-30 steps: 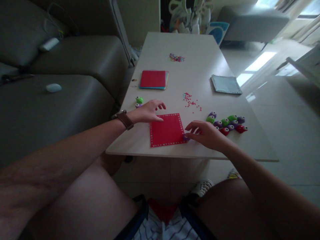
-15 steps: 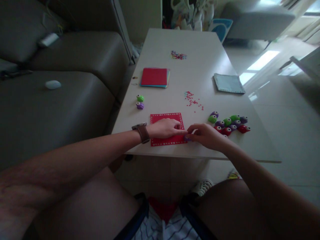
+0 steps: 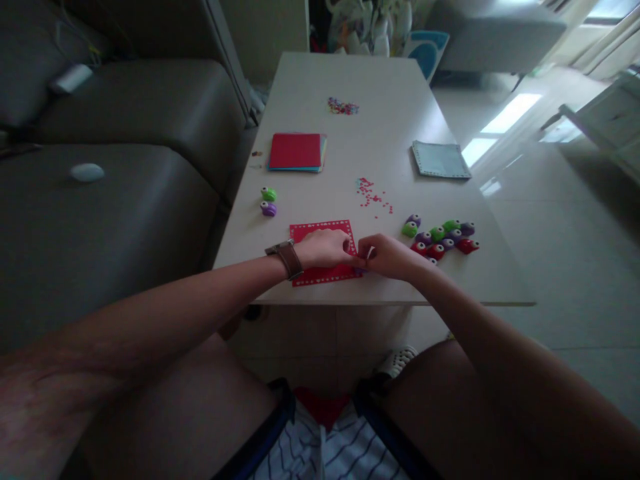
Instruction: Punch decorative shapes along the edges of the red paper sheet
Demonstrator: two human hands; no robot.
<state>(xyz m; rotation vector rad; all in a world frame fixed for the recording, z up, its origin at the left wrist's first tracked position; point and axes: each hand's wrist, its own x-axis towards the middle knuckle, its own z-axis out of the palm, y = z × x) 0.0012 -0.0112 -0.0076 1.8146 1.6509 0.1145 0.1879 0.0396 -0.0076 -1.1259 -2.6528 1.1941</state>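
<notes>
A red card (image 3: 323, 275) with a punched pattern of small pale holes along its edges lies near the table's front edge. Across it rests my left hand (image 3: 325, 249), fingers curled and one digit reaching to the card's right edge. My right hand (image 3: 387, 256) is closed at that same edge, its fingertips meeting those of the left. Between them a small purple craft punch (image 3: 359, 271) shows at the card's edge, mostly hidden by the fingers. Right of my right hand sit several red, green and purple craft punches (image 3: 437, 251) with eye-like buttons.
Red paper bits (image 3: 373, 197) lie scattered beyond the card. A stack of coloured cards (image 3: 295, 152) is at the left, with a green punch (image 3: 269, 194) and a purple punch (image 3: 269, 209) nearer. Farther off are a pale punched card (image 3: 441, 160) and mixed confetti (image 3: 343, 107).
The view has shifted slightly, so the table sits farther left. My right hand's fingers have closed in over the purple punch, against my left fingertips. The card stays under my left hand.
</notes>
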